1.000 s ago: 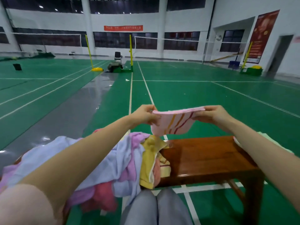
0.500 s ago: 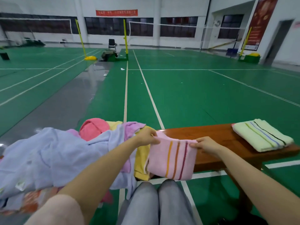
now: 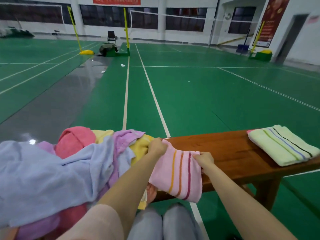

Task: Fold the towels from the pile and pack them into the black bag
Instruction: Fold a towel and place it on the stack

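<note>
Two hands' fingers grasping pink striped towel (image 3: 178,175) top corners, left hand (image 3: 156,146), right hand (image 3: 204,159), towel draped over bench (image 3: 230,153) edge

Both bare forearms reach forward from the lower frame, toward 12 o'clock. Left hand (image 3: 157,146) fingers curled, gripping the far left corner of the pink striped towel (image 3: 176,174). Right hand (image 3: 204,160) at its 3 o'clock, knuckles up, pinching the towel's right edge (thumb hidden). Knees together below.
</note>
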Motion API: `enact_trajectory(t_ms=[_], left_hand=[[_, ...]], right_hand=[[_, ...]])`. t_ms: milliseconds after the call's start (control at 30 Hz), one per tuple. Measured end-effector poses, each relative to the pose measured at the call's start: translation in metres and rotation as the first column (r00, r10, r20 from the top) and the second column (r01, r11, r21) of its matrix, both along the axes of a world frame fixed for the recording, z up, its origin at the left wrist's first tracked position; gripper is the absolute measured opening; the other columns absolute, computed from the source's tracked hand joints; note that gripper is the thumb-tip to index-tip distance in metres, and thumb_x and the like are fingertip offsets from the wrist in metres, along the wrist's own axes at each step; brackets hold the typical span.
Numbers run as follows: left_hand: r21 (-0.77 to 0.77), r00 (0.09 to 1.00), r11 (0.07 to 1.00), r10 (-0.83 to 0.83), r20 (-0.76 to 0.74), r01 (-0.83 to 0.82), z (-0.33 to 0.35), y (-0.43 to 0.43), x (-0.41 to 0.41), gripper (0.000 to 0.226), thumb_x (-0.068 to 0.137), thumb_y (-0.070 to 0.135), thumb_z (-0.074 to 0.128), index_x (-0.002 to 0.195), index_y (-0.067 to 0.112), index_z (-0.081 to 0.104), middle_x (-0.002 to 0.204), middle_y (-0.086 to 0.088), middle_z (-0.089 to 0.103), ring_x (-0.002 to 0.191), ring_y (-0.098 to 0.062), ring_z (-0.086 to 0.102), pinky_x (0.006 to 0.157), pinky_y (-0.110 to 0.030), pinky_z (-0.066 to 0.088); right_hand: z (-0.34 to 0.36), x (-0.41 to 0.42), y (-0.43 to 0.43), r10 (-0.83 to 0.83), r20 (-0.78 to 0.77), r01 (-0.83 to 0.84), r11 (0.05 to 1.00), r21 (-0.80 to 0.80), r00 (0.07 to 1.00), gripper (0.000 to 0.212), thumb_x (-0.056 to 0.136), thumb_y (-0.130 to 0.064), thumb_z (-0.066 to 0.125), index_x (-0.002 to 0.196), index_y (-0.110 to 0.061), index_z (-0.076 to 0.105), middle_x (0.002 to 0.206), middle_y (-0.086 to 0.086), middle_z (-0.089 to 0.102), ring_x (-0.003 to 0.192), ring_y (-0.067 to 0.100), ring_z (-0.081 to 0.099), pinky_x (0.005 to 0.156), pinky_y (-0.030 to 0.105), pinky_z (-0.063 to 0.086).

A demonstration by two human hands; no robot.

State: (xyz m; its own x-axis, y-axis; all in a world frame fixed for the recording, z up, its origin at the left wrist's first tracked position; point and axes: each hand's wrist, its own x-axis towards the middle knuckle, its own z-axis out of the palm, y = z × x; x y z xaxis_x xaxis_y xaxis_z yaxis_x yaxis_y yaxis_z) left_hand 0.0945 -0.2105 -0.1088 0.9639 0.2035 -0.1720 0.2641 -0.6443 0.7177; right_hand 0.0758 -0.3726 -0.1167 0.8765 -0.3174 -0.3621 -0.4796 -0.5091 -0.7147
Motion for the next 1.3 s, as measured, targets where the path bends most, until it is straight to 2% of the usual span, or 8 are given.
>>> enact_trajectory(t_ms=[167,333,400,633,900,1100,1200,1300], left_hand=[[0.023,0.996,0.998,0.061,-0.068,-0.059,-0.004,0.009,0.008,0.036,0.091,0.017,0.051,0.123,0.001,0.052,0.125,-0.015,0.056,0.115,-0.03,0.053,0.097,-0.035,0.044],[-0.042,0.976,0.999,-0.018,-0.219,0.009,0.011,0.007,0.006,0.077,0.078,0.025,0.075,0.137,-0.002,0.032,0.135,-0.014,0.046,0.123,-0.029,0.048,0.095,-0.033,0.044],[-0.063,0.964,0.998,-0.038,-0.264,0.022,0.014,0.007,0.003,0.072,0.077,0.021,0.076,0.134,-0.002,0.038,0.133,-0.013,0.049,0.12,-0.029,0.051,0.091,-0.032,0.045],[-0.392,0.987,0.909,-0.159,-0.005,0.144,0.036,-0.016,-0.005,0.067,0.059,0.021,0.073,0.12,0.003,0.052,0.117,-0.014,0.06,0.103,-0.028,0.06,0.091,-0.043,0.051],[-0.43,0.907,0.8,-0.354,0.227,0.419,0.076,-0.127,0.004,0.062,0.066,0.007,0.071,0.124,0.011,0.049,0.115,-0.005,0.054,0.106,-0.023,0.054,0.095,-0.039,0.047],[-0.447,0.777,0.645,-0.428,0.461,0.62,0.079,-0.242,0.02,0.064,0.054,0.016,0.061,0.117,0.006,0.057,0.104,0.002,0.058,0.087,0.0,0.055,0.072,-0.003,0.041],[-0.524,0.74,0.525,-0.432,0.516,0.671,0.074,-0.298,0.036,0.061,0.056,0.014,0.064,0.116,0.004,0.057,0.103,0.002,0.059,0.077,0.015,0.054,0.075,-0.006,0.044],[-0.617,0.781,0.479,-0.396,0.484,0.625,0.065,-0.347,0.065,0.064,0.056,0.017,0.063,0.117,0.004,0.055,0.104,0.0,0.058,0.085,-0.003,0.056,0.08,-0.019,0.046]], right_hand=[[0.019,0.004,0.004,0.065,-0.164,-0.06,0.997,0.038,0.984,0.069,0.083,-0.027,0.069,0.137,-0.005,0.033,0.139,0.015,0.042,0.127,0.03,0.044,0.096,0.037,0.043],[0.025,0.002,-0.004,0.116,-0.255,-0.097,0.991,0.089,0.96,0.065,0.087,-0.028,0.065,0.138,-0.006,0.032,0.142,0.015,0.039,0.129,0.032,0.042,0.1,0.038,0.041],[0.024,0.0,-0.008,0.077,-0.173,-0.05,0.987,0.155,0.982,0.057,0.087,-0.023,0.065,0.134,-0.005,0.038,0.138,0.015,0.045,0.125,0.032,0.046,0.099,0.038,0.042],[0.049,-0.012,-0.05,-0.046,0.149,-0.007,0.941,0.337,0.988,0.044,0.084,-0.019,0.067,0.122,-0.003,0.052,0.118,0.01,0.059,0.1,0.026,0.056,0.081,0.036,0.046],[0.084,-0.02,-0.152,-0.287,0.452,0.162,0.942,0.294,0.845,0.036,0.08,-0.023,0.07,0.11,-0.006,0.059,0.112,0.01,0.063,0.095,0.02,0.053,0.081,0.03,0.041],[0.112,-0.019,-0.258,-0.355,0.575,0.307,0.934,0.182,0.737,0.037,0.079,-0.027,0.072,0.109,-0.008,0.059,0.099,0.001,0.059,0.092,0.021,0.055,0.078,0.029,0.04],[0.128,0.001,-0.313,-0.327,0.632,0.395,0.918,0.036,0.703,0.052,0.076,-0.028,0.076,0.119,-0.006,0.057,0.11,0.003,0.058,0.095,0.018,0.051,0.082,0.026,0.038],[0.14,0.045,-0.357,-0.268,0.631,0.425,0.898,-0.109,0.728,0.057,0.073,-0.029,0.078,0.121,-0.005,0.057,0.121,0.007,0.059,0.099,0.02,0.053,0.083,0.025,0.037]])
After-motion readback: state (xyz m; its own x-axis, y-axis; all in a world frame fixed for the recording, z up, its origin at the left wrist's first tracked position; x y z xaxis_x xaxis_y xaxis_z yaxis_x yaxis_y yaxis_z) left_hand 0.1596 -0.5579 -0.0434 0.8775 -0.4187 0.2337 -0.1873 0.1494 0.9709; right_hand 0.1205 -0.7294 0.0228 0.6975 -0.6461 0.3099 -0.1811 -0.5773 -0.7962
